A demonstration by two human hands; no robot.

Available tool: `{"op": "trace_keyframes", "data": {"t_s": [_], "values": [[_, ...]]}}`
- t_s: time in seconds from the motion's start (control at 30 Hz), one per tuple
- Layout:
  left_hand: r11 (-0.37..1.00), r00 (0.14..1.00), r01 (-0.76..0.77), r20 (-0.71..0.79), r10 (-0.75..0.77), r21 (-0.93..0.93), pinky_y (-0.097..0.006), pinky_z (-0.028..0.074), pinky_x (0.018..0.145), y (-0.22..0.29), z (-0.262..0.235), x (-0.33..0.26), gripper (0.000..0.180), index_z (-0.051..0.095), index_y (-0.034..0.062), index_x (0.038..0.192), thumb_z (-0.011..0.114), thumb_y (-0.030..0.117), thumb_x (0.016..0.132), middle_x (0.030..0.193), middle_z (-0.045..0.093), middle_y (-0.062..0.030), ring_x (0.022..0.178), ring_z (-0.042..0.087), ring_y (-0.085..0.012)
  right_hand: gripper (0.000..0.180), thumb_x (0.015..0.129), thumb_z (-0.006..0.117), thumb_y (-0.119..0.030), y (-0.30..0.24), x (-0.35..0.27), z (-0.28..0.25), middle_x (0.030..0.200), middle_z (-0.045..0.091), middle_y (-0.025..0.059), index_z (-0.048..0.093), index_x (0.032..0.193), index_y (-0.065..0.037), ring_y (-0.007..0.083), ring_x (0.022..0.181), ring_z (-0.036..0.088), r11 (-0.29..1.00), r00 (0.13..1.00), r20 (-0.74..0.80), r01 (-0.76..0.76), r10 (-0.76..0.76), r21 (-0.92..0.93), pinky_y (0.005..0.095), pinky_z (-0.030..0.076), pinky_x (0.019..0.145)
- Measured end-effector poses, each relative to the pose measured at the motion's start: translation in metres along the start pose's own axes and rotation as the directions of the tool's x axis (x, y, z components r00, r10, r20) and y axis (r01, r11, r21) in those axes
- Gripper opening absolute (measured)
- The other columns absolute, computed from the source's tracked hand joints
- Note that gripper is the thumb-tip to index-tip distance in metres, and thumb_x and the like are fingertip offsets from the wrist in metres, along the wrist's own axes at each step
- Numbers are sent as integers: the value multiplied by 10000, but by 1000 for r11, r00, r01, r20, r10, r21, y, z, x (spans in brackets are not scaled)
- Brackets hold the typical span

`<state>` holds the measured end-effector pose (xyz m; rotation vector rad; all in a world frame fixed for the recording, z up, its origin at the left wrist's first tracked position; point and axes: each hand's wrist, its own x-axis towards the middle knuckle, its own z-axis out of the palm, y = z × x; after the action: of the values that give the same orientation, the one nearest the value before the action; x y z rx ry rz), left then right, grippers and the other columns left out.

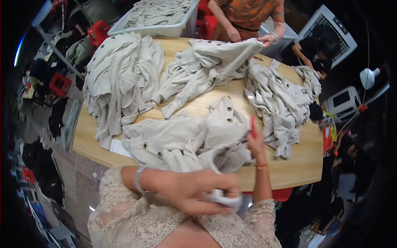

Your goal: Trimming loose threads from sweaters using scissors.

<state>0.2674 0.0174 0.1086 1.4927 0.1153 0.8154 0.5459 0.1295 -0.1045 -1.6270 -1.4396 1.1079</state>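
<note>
Nearest the camera, the left hand (194, 191) crosses in front of the person's chest, its fingers curled closed around a bunched fold of pale knit fabric (225, 200); motion blur hides how tightly they grip. Just beyond it, the cream knit cardigan (190, 138) lies rumpled on the near edge of the wooden table (297, 163), its buttoned placket and ribbed hems turned up. The right hand (255, 144) rests upright against the cardigan's right side, fingers closed around a slim red tool (253, 126) that stands above the knit; what kind of tool it is cannot be told. For clean work at this stage, it seems best to keep the gathered fold taut with the left hand, keep the tool tip clear of the knit loops, and flatten the piece before going over it. Farther back, a heap of like garments (120, 78) lies on the left, another heap (281, 101) on the right. At the far edge, a second person's hands (252, 38) hold a spread sweater (206, 66). Behind them stands a grey bin (157, 29) filled with more knitwear.
</note>
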Motion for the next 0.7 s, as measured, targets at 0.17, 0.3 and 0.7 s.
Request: {"op": "trace_keyframes", "data": {"t_s": [0.17,0.3,0.7], "values": [[930,966,-228,50,253,-288,-298,399,600,-23,44,47,211,405,27,938,611,59,904,794,502,-63,665,485,-160,156,960,559,-193,-51,13,-148,601,458,-65,528,828,-116,40,447,413,990,931,-348,132,-106,53,210,309,395],[813,847,-526,-72,526,-250,-331,427,630,-14,44,38,171,430,1,948,586,22,882,812,511,-87,707,532,-256,175,979,555,-209,-119,50,-185,619,495,-49,544,856,-84,38,426,418,928,852,-431,365,-298,80,209,305,379],[987,210,-156,-975,66,33,-477,583,840,-64,4,-117,285,359,52,1221,505,65,976,1158,570,-110,1010,631,-227,386,827,749,-101,-208,27,104,904,645,-27,639,1196,-69,44,659,464,710,607,449,699,-655,91,227,389,564]]}}
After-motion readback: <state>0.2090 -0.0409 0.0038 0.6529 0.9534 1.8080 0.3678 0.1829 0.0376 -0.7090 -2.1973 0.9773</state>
